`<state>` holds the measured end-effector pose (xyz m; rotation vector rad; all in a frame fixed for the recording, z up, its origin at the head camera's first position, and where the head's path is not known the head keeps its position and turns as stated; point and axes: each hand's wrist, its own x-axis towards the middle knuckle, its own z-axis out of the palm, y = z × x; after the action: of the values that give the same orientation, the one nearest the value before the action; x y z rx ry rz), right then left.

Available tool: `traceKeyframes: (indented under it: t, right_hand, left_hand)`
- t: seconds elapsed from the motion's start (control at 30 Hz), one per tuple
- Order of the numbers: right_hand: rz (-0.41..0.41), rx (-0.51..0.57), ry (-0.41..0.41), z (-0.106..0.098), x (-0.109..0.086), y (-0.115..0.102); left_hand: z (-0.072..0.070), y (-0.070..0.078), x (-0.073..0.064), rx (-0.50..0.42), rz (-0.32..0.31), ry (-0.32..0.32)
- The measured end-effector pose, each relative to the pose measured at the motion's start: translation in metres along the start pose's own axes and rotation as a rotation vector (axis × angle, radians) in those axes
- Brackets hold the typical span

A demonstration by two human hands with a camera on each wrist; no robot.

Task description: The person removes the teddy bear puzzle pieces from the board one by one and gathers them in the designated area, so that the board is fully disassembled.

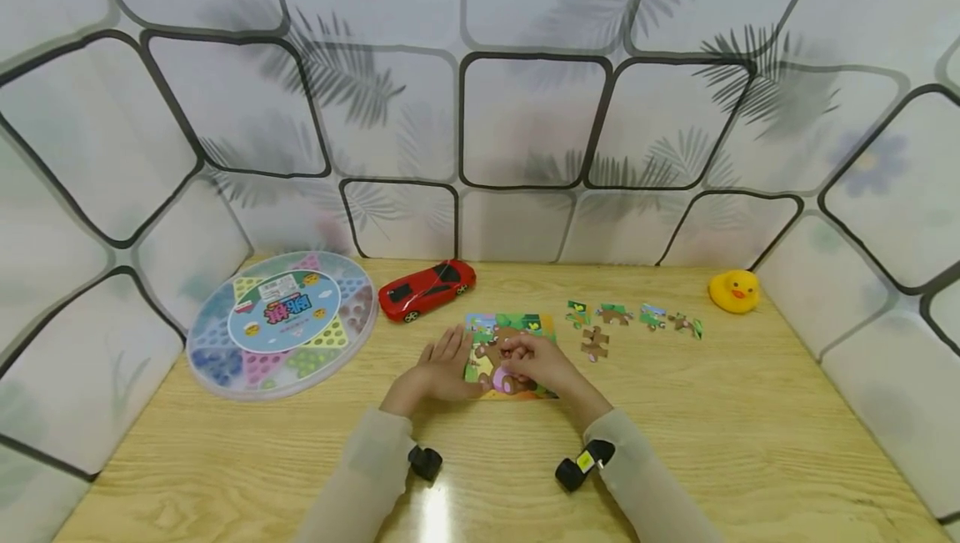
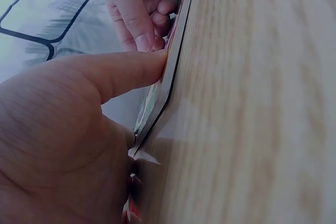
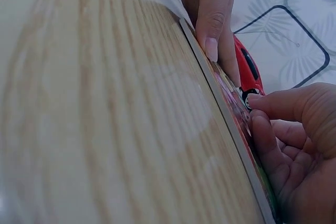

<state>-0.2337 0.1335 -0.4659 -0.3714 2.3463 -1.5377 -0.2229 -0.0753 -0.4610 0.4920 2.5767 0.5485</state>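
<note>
A jigsaw puzzle [image 1: 536,323] with a brown bear picture lies flat on the table in front of me. My left hand [image 1: 442,372] rests along its left side, fingers extended and spread, the thumb touching the lower edge, as the left wrist view also shows. Over the puzzle's middle right, my right hand [image 1: 542,362] has thumb and forefinger brought together, pinching what looks like a small puzzle piece [image 1: 507,354], mostly hidden by the fingertips. Its other fingers are curled beneath. Several loose puzzle pieces [image 1: 595,343] lie to the right of the puzzle.
A red toy car [image 1: 427,289] stands behind the puzzle, slightly left. At the far left lies a round, flat board game box [image 1: 283,309]. A yellow rubber duck [image 1: 734,291] sits at the back right. Patterned fabric walls [image 1: 532,122] enclose the wooden table [image 1: 750,434].
</note>
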Motion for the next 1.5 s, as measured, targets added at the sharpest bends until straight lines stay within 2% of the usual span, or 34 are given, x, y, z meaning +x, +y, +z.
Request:
traceKeyframes:
  t: [0.43, 0.73, 0.83, 1.23, 1.5]
  right_hand:
    - [0.015, -0.014, 0.106, 0.007, -0.002, -0.004]
    - [-0.01, 0.006, 0.174, 0.012, -0.001, -0.004]
    - [0.012, 0.022, 0.189, 0.014, -0.001, -0.005]
    - [0.057, 0.025, 0.297, 0.02, 0.004, -0.004]
    - [0.065, 0.035, 0.327, 0.022, 0.005, -0.004]
  left_hand:
    - [-0.002, 0.002, -0.001, 0.008, 0.005, -0.001]
    - [-0.01, 0.009, -0.01, 0.007, 0.006, -0.013]
    - [-0.011, 0.009, -0.012, 0.0, 0.008, -0.007]
    - [0.0, 0.0, 0.001, 0.02, 0.01, -0.004]
    - [0.0, 0.0, 0.001, 0.017, 0.009, -0.004]
